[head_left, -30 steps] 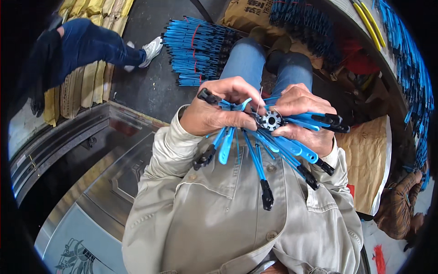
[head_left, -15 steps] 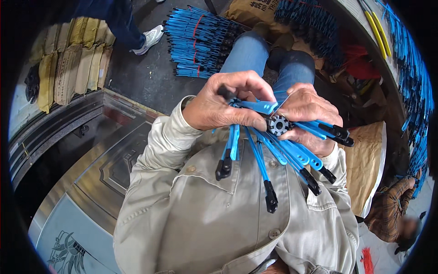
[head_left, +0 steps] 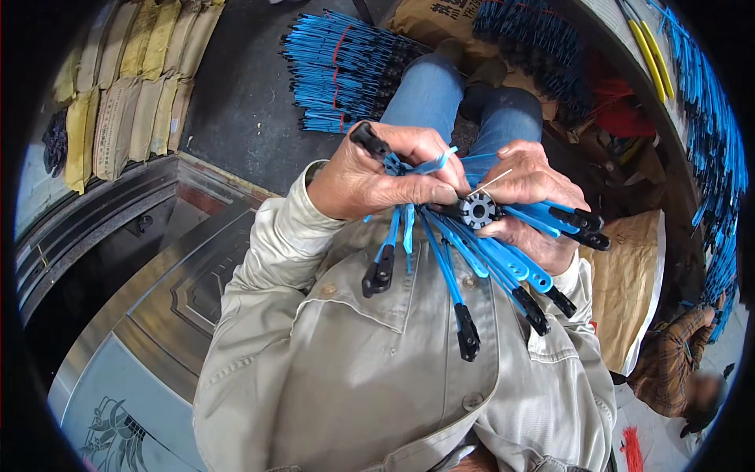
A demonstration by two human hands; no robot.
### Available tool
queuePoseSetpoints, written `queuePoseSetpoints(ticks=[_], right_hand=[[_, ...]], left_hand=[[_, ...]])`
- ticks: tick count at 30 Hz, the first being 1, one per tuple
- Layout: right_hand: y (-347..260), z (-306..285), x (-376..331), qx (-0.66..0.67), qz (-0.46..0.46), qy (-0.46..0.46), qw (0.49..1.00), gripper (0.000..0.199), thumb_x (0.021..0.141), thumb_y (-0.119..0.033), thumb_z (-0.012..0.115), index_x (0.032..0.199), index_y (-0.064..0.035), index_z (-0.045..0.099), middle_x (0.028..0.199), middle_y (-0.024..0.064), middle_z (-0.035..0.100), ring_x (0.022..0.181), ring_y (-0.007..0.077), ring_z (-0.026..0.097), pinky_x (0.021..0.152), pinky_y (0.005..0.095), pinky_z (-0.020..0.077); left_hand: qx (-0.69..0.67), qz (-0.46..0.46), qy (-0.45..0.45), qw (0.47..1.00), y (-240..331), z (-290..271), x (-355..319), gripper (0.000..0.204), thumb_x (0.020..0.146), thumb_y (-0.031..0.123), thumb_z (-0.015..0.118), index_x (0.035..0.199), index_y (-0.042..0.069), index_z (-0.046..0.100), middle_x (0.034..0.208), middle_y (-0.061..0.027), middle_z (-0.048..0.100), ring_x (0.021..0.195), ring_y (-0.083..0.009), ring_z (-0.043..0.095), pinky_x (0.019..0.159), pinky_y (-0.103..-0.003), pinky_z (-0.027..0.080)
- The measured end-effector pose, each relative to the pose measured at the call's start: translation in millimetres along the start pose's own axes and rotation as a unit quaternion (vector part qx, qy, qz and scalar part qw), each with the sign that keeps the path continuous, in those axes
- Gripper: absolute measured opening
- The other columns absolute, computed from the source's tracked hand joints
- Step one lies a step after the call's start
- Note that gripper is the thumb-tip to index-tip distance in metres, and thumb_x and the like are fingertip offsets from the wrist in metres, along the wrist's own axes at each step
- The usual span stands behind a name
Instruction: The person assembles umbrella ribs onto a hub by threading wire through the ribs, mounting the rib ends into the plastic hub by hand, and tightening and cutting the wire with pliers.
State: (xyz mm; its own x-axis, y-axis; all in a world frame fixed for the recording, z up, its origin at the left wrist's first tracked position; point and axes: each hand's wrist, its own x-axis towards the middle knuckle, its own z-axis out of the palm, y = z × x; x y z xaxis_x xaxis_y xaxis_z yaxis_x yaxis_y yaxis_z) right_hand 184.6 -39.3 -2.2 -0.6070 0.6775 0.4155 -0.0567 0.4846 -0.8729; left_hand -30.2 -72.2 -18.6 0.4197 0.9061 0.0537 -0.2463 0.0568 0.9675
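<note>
Above my lap, my right hand (head_left: 539,185) is closed around a round grey hub (head_left: 478,211) with notches around its rim. Several blue ribs (head_left: 491,256) with black end pieces (head_left: 467,334) fan out from it toward my shirt and to the right. My left hand (head_left: 385,177) is closed, its thumb and fingers pinching a blue rib at the hub's left side. A black end piece (head_left: 368,138) sticks up over the back of that hand. One thin pale wire (head_left: 491,182) rises from the hub's top beside my right fingers.
Bundles of blue ribs (head_left: 338,71) lie on the floor ahead, and more ribs (head_left: 720,149) hang at the right. Brown-yellow sacks (head_left: 118,118) stand at the left. Yellow-handled pliers (head_left: 649,55) lie upper right. Another person in a plaid sleeve (head_left: 668,366) sits lower right.
My left hand has shifted slightly left, and its rib has turned, the black end piece now raised. The wire lies at a lower slant. The other person's leg at upper left has left view.
</note>
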Motion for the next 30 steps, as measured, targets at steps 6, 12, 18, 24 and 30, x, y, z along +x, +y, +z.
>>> queuePoseSetpoints(ticks=[6,12,18,24,30], right_hand=[[-22,3,7,0.279,0.286,0.064,0.914,0.025,0.065,-0.013,0.079,0.084,-0.0036,0.065,0.076,0.0052,0.064,0.074,0.0191,0.062,0.077,0.0325,0.0427],[-1,-28,31,0.012,0.005,-0.157,0.988,0.026,0.066,-0.012,0.077,0.086,-0.0009,0.063,0.076,0.0039,0.063,0.074,0.0142,0.059,0.075,0.0277,0.043],[5,-10,28,0.155,0.14,0.068,0.976,0.021,0.068,-0.005,0.074,0.084,0.0011,0.062,0.074,0.0041,0.062,0.073,0.0084,0.057,0.07,0.0238,0.0445],[13,11,47,-0.053,0.106,0.128,0.985,0.024,0.069,-0.004,0.073,0.089,0.0041,0.061,0.077,0.0019,0.061,0.067,0.0063,0.054,0.06,0.0191,0.0429],[-3,27,34,-0.093,0.104,0.178,0.974,0.028,0.066,-0.012,0.078,0.085,0.0004,0.061,0.063,0.0021,0.06,0.056,0.0079,0.056,0.053,0.0223,0.0458]], left_hand=[[-0.003,-0.014,-0.052,0.999,-2,-9,16,0.01,0.074,0.007,0.073,0.079,0.001,0.066,0.083,-0.0066,0.065,0.079,-0.013,0.059,0.075,-0.027,0.046],[-0.062,-0.041,-0.118,0.99,-8,-15,32,0.009,0.072,0.007,0.074,0.075,0.003,0.066,0.082,-0.004,0.063,0.078,-0.0127,0.057,0.073,-0.025,0.044],[-0.023,0.102,0.159,0.982,2,-30,34,0.029,0.074,0.004,0.07,0.101,0.001,0.059,0.099,-0.0079,0.062,0.092,-0.0162,0.058,0.084,-0.027,0.044],[0.097,0.275,0.243,0.925,0,15,-7,0.052,0.076,0.0,0.063,0.124,-0.002,0.042,0.118,-0.0136,0.053,0.106,-0.0215,0.055,0.093,-0.031,0.041],[0.249,0.181,0.268,0.913,-29,36,-9,0.054,0.072,-0.006,0.057,0.123,-0.002,0.041,0.126,-0.02,0.044,0.111,-0.0313,0.05,0.092,-0.036,0.041]])
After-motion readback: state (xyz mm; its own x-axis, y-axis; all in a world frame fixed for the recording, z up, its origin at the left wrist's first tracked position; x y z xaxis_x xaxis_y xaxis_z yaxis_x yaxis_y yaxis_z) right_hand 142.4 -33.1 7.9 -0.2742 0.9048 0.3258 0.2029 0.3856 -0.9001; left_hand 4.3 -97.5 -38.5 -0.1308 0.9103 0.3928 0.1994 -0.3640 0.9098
